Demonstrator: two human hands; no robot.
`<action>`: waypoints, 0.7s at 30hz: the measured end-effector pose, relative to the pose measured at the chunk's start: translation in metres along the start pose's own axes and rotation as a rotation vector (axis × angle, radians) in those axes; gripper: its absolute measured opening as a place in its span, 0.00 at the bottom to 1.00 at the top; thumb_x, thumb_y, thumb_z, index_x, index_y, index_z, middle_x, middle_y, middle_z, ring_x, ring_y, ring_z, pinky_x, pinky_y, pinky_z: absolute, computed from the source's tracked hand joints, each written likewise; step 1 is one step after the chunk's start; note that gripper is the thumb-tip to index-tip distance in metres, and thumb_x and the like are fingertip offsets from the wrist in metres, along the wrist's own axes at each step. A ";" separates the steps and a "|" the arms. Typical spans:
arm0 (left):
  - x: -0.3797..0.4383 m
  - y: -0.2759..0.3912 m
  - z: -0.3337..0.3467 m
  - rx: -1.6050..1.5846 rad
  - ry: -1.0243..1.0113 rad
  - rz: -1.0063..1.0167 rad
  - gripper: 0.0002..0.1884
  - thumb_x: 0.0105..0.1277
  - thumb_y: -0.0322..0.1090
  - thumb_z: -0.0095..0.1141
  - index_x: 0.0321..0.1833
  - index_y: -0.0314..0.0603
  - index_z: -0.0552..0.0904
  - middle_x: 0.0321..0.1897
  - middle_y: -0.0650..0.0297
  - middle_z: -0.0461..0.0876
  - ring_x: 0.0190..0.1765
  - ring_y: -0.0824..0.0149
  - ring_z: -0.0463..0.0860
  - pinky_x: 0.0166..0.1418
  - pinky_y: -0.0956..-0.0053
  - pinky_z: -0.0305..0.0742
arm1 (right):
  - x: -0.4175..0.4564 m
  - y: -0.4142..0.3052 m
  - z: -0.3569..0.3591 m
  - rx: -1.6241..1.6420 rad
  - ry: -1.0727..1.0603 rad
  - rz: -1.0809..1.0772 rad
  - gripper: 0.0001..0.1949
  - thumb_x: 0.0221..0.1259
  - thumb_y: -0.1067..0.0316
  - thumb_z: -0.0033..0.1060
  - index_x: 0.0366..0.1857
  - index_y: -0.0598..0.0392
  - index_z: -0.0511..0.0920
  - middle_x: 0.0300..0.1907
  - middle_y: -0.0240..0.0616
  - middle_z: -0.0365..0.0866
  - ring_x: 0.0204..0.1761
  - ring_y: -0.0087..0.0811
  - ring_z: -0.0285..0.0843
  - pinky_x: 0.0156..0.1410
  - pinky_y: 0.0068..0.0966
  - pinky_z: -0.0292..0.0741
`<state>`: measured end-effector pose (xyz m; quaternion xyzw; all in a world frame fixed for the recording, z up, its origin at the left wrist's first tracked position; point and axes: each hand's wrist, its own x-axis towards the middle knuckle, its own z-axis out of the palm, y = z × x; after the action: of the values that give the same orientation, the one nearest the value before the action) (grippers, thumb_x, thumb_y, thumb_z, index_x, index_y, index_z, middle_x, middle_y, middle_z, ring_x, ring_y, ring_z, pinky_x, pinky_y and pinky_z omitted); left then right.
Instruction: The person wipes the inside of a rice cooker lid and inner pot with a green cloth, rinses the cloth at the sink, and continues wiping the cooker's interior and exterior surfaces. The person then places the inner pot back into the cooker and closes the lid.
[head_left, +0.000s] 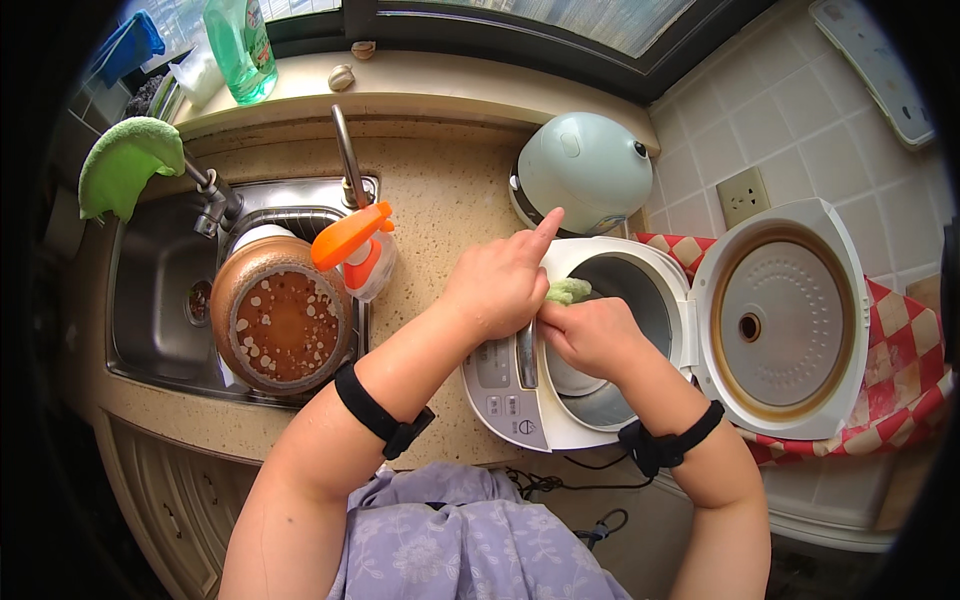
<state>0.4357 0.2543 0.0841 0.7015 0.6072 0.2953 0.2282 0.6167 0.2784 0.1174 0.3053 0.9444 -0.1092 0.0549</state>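
An electric rice cooker (559, 431) stands before me with its lid (787, 322) swung back to the right, brown stains around the lid's seal. My right hand (600, 337) reaches over the cooker's opening, its fingers closed on a light green cloth (568, 290) at the front rim. Against that same rim, beside the cloth, lies my left hand (499, 289) with the index finger stretched out. Its other fingers are partly hidden, so whether they grip the rim or the cloth is unclear. Inside, the grey metal cavity (637, 281) shows around my right hand.
Left of the cooker, a brown pot (285, 322) sits upside down over the sink (150, 300), next to an orange-topped spray bottle (371, 266). A pale green appliance (589, 169) stands behind the cooker. A red checked cloth (904, 337) lies under the lid; a cable (600, 486) hangs below.
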 end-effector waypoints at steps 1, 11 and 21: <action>0.000 0.000 0.000 -0.002 -0.009 -0.006 0.35 0.66 0.38 0.45 0.79 0.50 0.57 0.56 0.53 0.80 0.54 0.51 0.82 0.56 0.55 0.77 | 0.002 0.005 -0.003 -0.013 0.008 0.045 0.08 0.67 0.56 0.51 0.42 0.41 0.79 0.23 0.37 0.83 0.26 0.44 0.83 0.31 0.42 0.76; 0.002 -0.001 0.001 -0.034 -0.021 -0.043 0.37 0.66 0.38 0.46 0.80 0.54 0.54 0.60 0.49 0.79 0.55 0.46 0.81 0.57 0.54 0.77 | -0.001 -0.004 0.008 0.201 0.016 0.085 0.09 0.68 0.54 0.50 0.43 0.41 0.78 0.29 0.44 0.84 0.31 0.50 0.83 0.37 0.47 0.78; 0.005 0.003 0.001 -0.008 -0.029 -0.064 0.37 0.65 0.38 0.46 0.79 0.54 0.55 0.58 0.49 0.80 0.52 0.45 0.82 0.55 0.52 0.77 | -0.013 -0.012 0.002 0.122 0.044 0.037 0.06 0.66 0.58 0.53 0.39 0.43 0.78 0.22 0.40 0.82 0.26 0.47 0.82 0.30 0.44 0.75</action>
<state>0.4387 0.2586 0.0859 0.6852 0.6245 0.2800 0.2492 0.6201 0.2606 0.1201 0.3278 0.9312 -0.1586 0.0172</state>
